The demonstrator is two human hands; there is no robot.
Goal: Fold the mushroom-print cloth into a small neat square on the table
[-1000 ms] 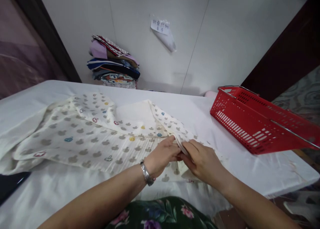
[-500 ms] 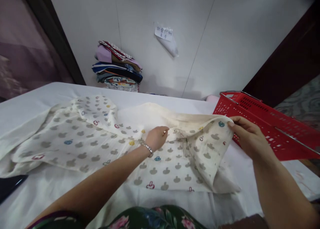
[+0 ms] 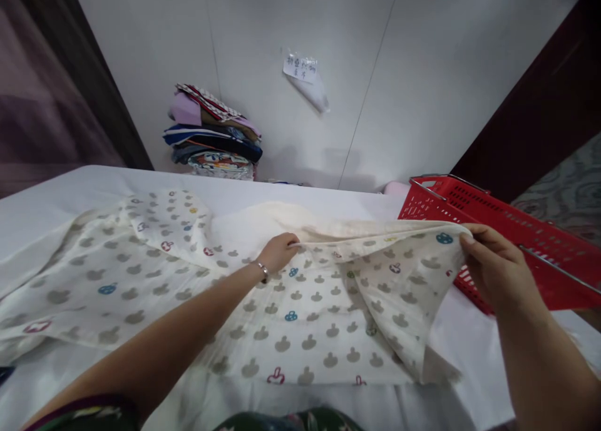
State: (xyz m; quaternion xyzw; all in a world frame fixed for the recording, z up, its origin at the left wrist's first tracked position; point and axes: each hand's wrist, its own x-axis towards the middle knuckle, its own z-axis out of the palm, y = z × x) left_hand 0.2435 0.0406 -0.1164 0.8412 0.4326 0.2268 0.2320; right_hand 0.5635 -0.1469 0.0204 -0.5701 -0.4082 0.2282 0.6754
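A cream blanket [image 3: 188, 280] printed with small grey and coloured shapes lies spread over the white table [image 3: 56, 193]. My left hand [image 3: 278, 253] pinches the blanket's far edge near the middle; a silver bracelet sits on that wrist. My right hand [image 3: 493, 271] grips a corner of the same blanket and holds it lifted off the table at the right, in front of the red basket [image 3: 516, 243]. The edge between both hands is stretched fairly straight.
A red plastic basket with metal handles stands at the table's right end. A stack of folded clothes [image 3: 213, 133] rests against the white wall at the back. A paper note [image 3: 300, 67] is stuck on the wall.
My hands were together at the blanket's edge; they have drawn apart, the right hand pulling its corner right toward the basket, the left moving along the edge away from me. More blanket is spread out.
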